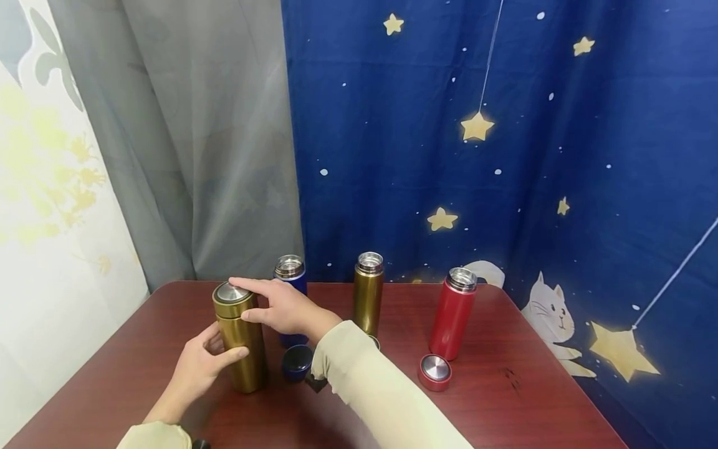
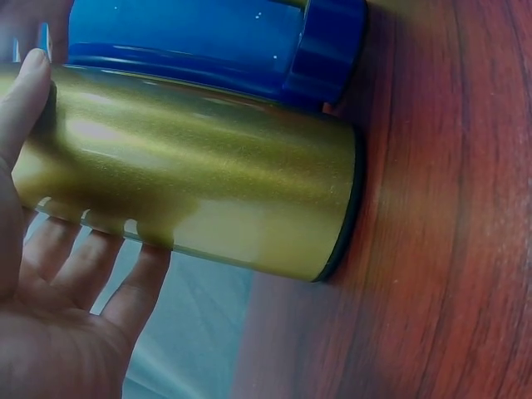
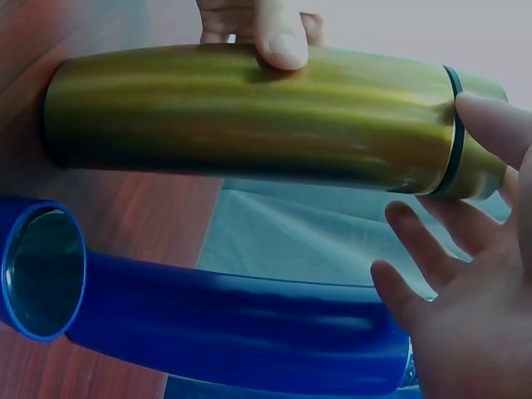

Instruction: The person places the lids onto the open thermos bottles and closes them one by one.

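Note:
A tall gold thermos [image 1: 247,358] stands upright at the left of the table, its gold lid [image 1: 231,307] with a silver top in place. My left hand [image 1: 193,368] grips the body, thumb in front and fingers behind. Around the lid my right hand [image 1: 286,305] holds on, thumb and forefinger at the seam in the right wrist view while the other fingers spread loosely. Just behind, a lidless blue thermos [image 3: 241,324] is partly covered by the right hand in the head view. Its blue cap [image 1: 297,363] lies in front of it.
Farther right stand a lidless gold thermos [image 1: 368,302] and a lidless red thermos [image 1: 452,318], both upright. A red lid [image 1: 434,372] lies before the red one. The right sleeve [image 1: 387,393] partly hides another lid. Curtains [image 1: 392,156] hang beyond the table's back edge.

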A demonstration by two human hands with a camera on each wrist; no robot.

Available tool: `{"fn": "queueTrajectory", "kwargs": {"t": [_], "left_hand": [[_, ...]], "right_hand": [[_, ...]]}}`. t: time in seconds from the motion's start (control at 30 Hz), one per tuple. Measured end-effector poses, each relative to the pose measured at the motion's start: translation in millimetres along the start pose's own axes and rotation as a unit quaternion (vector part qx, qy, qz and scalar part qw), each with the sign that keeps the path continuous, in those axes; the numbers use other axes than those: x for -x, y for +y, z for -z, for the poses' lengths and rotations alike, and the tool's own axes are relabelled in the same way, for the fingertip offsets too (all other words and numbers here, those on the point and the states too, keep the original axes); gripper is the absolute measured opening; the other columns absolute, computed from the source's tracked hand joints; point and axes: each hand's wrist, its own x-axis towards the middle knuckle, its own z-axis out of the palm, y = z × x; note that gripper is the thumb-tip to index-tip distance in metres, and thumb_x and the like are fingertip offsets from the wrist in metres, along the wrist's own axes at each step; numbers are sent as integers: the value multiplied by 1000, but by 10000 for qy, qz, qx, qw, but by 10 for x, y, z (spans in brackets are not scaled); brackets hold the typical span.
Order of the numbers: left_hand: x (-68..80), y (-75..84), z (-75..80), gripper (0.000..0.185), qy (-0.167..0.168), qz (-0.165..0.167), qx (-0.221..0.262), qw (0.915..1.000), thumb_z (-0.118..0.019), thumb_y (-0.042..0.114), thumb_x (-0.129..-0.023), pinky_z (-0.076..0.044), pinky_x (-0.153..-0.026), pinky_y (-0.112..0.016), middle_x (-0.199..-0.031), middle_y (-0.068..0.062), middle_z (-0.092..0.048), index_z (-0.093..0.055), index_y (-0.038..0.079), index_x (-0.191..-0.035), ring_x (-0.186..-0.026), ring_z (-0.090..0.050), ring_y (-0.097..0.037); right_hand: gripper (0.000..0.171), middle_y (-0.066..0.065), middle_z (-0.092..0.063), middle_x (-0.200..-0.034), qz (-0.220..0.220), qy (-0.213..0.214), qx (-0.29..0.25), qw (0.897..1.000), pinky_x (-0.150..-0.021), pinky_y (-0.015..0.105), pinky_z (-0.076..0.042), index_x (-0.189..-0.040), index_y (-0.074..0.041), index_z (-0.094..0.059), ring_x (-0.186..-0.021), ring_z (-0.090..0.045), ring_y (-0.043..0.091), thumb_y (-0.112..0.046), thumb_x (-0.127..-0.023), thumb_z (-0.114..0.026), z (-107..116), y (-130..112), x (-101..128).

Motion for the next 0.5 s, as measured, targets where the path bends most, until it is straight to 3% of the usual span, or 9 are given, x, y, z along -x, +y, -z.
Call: {"fn": "queueTrajectory", "kwargs": {"t": [0.17, 0.33, 0.5], "left_hand": [[-12, 38, 13, 67, 5, -48, 9, 10000, -79, 16, -83, -50, -75, -16, -118, -22, -65, -48, 1, -140, -95, -62, 1], [9, 39, 17, 67, -21, -16, 32, 10000, -79, 15, -83, -50, -75, -16, -119, -22, -64, -47, 0, -140, -95, -61, 2], [21, 14, -1, 67, 14, -44, 83, 10000, -79, 14, -83, -50, -75, -16, -117, -22, -65, -48, -1, -139, -94, -62, 2]], "right_hand": [[62, -14, -57, -134, -225, 548, 584, 9965, -91, 13, -37, -143, -32, -50, -109, -49, 4, -38, -86, -74, -7, -27, -4], [62, -16, -65, -113, -313, 1111, 1354, 9840, -73, 10, -35, -135, -32, -59, -87, -45, 3, -51, -78, -77, -84, -85, -10], [60, -13, -61, -104, -499, 1475, 1972, 9679, -82, 17, -40, -127, -31, -60, -92, -49, 2, -61, -77, -73, -177, -147, -6]]}}
